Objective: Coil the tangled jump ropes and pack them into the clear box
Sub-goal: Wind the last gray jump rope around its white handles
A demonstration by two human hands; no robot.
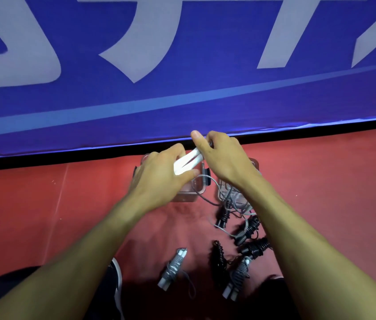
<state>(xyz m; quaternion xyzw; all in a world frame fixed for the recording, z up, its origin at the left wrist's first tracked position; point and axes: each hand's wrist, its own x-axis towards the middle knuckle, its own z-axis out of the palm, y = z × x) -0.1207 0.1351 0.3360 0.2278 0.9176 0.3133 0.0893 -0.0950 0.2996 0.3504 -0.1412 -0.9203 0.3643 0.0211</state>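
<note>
I judge I am mid-coil on one rope: my left hand [161, 179] has its fingers curled round a pair of white handles [188, 161] held side by side, and my right hand [222, 158] pinches at their far ends, thumb up, fingers bent, probably on the grey cord [207, 199], though the pinch point itself is hidden behind my knuckles. That cord trails down from under my right fingers, loops below them and runs into a loose tangle nearer me. The clear box [188, 196] sits directly under my left fingers, and what looks like its lid or a second clear container [255, 163] lies under my right wrist; I cannot tell which. Next, I think, the slack has to be drawn clear of the tangle and wrapped turn by turn round the handles, kept taut so it does not spring off, before the bundle drops into the box below. Counting: two white handles in hand; below my wrists, two finished grey-wrapped bundles [172, 270] and what I make as four black bundles [255, 247], though those overlap and one may be part of another; nothing I can make out in the box yet
</note>
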